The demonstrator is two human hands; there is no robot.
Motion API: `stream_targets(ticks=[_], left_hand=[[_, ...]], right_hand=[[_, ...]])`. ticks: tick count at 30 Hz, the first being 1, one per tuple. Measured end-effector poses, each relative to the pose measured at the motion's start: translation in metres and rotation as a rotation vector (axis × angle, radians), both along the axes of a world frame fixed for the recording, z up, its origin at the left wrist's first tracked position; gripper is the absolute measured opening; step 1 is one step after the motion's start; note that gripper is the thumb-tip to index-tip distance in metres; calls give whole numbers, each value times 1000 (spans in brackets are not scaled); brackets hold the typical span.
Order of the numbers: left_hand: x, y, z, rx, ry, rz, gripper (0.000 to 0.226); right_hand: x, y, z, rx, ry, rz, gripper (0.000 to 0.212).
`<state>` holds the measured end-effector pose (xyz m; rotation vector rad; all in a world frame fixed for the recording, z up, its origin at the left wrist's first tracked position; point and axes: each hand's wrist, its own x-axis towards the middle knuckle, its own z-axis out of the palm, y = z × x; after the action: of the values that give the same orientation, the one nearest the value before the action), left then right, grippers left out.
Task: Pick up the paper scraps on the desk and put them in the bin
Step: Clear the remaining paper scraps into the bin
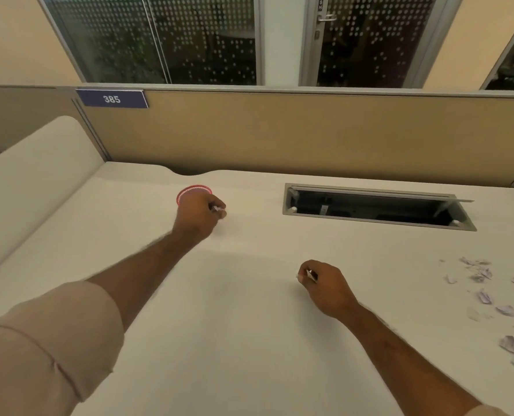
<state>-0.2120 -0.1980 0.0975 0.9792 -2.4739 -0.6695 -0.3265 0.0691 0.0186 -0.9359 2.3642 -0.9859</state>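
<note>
1. Scraps [487, 298] lying loose right of the hatch [376, 207], nearer the viewer; likely feather-light, soft, crumpled, prone to drifting. Best taken by pinching raised folds.
2. Left hand [200, 216] curling over the red bin [194, 190], left of the hatch, pinching a white sliver, presumably a scrap.
3. Right hand [325, 285], below the hatch, gripping another pale bit.
4. Bin mostly hidden behind the left hand; contents not showing. Scraps running off frame rightwards; count unclear.
</note>
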Motion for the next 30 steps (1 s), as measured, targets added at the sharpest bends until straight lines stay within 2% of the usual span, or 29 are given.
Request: stream_targets(ticks=[9,14,18,20,24,26,28,30], left_hand=[[-6,-95,0,-20,-53,142,16],[-11,-115,-17,29,-123,59,19],[-10,-110,-26,5,-87,-63,21],[-6,-106,-28,-66,-41,-96,27],[15,-76,-42,-282,181,-42,21],[30,-49,-61,-347,263,-127,18],[44,-26,-87,-344,196,-238,22],[54,-10,-112,-250,16,-282,38]], right_hand=[[1,-19,-14,3,27,-62,14],[3,-28,-16,19,25,-96,14],[9,-34,-16,26,25,-101,14],[12,-39,-15,24,21,-105,14],[20,-53,-12,14,25,-86,14],[24,-62,-10,3,23,-72,13],[26,-73,-6,-6,29,-51,12],[28,-85,-1,-11,44,-29,11]])
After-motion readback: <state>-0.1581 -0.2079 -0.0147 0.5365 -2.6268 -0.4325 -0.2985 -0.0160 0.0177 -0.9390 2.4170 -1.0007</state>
